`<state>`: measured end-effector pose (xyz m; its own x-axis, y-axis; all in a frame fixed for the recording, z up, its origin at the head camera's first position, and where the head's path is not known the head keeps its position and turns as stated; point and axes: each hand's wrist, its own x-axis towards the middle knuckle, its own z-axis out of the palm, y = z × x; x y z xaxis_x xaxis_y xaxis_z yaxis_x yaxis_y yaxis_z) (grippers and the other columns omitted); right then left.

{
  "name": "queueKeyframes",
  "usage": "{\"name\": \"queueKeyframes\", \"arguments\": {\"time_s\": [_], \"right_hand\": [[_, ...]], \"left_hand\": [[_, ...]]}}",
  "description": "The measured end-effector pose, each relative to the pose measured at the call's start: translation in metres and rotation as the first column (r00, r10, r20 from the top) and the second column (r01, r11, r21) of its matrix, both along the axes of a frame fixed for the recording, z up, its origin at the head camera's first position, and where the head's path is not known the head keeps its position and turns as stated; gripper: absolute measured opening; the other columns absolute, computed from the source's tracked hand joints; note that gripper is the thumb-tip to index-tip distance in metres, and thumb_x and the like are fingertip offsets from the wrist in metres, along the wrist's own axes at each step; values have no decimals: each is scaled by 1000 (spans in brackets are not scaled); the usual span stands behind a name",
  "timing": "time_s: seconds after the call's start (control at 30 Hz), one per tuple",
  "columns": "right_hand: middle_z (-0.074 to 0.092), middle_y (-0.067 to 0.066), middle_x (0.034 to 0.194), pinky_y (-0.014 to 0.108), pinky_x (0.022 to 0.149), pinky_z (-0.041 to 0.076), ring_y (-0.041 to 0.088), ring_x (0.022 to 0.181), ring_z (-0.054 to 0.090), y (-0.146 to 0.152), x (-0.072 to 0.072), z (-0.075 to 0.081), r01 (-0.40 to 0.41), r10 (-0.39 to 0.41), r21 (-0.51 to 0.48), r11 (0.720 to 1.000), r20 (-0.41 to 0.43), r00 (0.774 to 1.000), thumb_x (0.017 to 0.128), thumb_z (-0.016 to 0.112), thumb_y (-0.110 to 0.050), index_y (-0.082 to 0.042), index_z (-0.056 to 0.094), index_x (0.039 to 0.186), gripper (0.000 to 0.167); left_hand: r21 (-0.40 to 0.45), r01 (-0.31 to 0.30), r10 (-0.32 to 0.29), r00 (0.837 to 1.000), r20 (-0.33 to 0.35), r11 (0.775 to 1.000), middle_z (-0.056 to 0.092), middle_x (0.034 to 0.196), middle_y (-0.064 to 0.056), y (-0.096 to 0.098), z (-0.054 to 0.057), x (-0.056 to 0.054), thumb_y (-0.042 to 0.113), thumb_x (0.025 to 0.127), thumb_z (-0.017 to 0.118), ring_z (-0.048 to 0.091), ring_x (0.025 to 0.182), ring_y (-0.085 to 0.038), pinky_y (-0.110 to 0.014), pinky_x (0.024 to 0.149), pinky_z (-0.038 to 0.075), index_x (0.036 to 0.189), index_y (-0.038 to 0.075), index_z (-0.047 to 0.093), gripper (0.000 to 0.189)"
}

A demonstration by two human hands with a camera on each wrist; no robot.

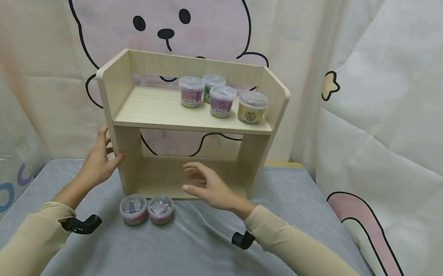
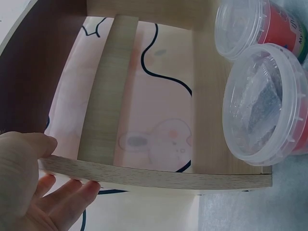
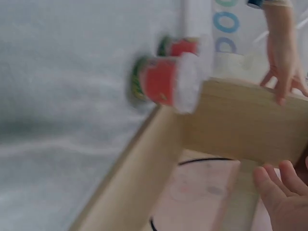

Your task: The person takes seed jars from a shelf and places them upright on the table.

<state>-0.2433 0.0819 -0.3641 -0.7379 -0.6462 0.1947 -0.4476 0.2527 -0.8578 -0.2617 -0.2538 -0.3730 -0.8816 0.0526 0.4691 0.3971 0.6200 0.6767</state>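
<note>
Left hand: we see the left hand (image 1: 100, 160) gripping the front edge of the shelf's left side panel, thumb on the inner face, fingers on the outer.
Right hand: the right hand (image 1: 213, 189) holds nothing; its fingers are loosely bent, in front of the lower compartment.
Wooden shelf: we find the wooden shelf (image 1: 149, 108) upright at the back of the desk (image 1: 174, 264), which wears a grey-blue cloth.
Upper board: toward its right we count two purple-labelled tubs (image 1: 191, 92), a green-labelled tub (image 1: 213, 80) partly hidden behind them, and a yellowish tub (image 1: 251, 108) nearest the right panel.
Front left corner: two red-labelled tubs (image 1: 160, 211) with clear lids stand side by side on the cloth, partly blocking the lower compartment's front; we cannot tell whether they touch the wood.
Behind: we see a backdrop (image 1: 298, 37) with a cartoon animal.
</note>
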Motion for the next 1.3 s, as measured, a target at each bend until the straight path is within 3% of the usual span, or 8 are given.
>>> {"name": "queueKeyframes", "arguments": {"time_s": [0.27, 0.53, 0.7, 0.83, 0.97, 1.07, 1.3], "right_hand": [[52, 19, 146, 50, 114, 47, 34, 137, 52, 11, -3, 40, 21, -29, -87, 996, -90, 995, 98, 63, -6, -3, 44, 145, 51], [52, 23, 146, 45, 115, 48, 37, 136, 53, 19, -7, 71, 61, -79, -156, 986, -114, 990, 97, 61, 0, 3, 43, 144, 51], [48, 32, 147, 49, 118, 43, 44, 138, 49, 27, -14, 91, 109, -142, -249, 962, -118, 983, 97, 57, 4, 8, 40, 145, 51], [44, 29, 151, 50, 122, 38, 42, 143, 44, 35, -20, 105, 173, -212, -274, 946, -118, 970, 99, 55, -1, 7, 39, 146, 50], [39, 23, 159, 48, 125, 33, 34, 150, 37, 42, -25, 118, 253, -278, -233, 939, -79, 957, 101, 56, -11, -1, 37, 151, 54], [29, 20, 165, 48, 127, 29, 30, 155, 29, 45, -28, 128, 301, -307, -192, 934, -4, 952, 101, 56, -19, -11, 32, 156, 60], [2, 13, 172, 48, 129, 23, 27, 160, 13, 41, -46, 140, 346, -319, -155, 925, 176, 931, 103, 55, -28, -24, 6, 165, 79]], "left_hand": [[-3, 12, -13, 1000, -11, 1000, 38, 152, -38, -1, -1, -2, -1, 95, 62, 55, 117, -65, -71, 90, 52, 159, 23, 4, 90], [-23, 4, -4, 1000, 6, 1000, 39, 150, -41, -3, -2, -1, 0, 96, 62, 54, 117, -66, -73, 90, 51, 160, 25, 3, 91], [-26, 8, -8, 1000, 15, 1000, 38, 150, -40, -3, -1, -2, 0, 96, 61, 54, 118, -65, -72, 90, 52, 160, 27, 2, 91], [-29, 13, -12, 1000, 18, 999, 37, 151, -40, -3, 0, -3, 0, 96, 61, 54, 118, -66, -72, 90, 52, 160, 26, 2, 90], [-28, 15, -15, 1000, 25, 999, 36, 152, -40, -3, 1, -4, -1, 95, 61, 54, 118, -65, -73, 90, 51, 159, 26, 2, 91], [-22, 17, -16, 999, 35, 1000, 34, 153, -39, -3, 3, -4, -1, 95, 61, 54, 119, -66, -74, 91, 50, 159, 26, 1, 92], [-15, 31, -30, 999, 34, 999, 35, 152, -40, -3, 4, -2, -2, 94, 62, 53, 119, -66, -73, 92, 51, 159, 26, 1, 93]]}}
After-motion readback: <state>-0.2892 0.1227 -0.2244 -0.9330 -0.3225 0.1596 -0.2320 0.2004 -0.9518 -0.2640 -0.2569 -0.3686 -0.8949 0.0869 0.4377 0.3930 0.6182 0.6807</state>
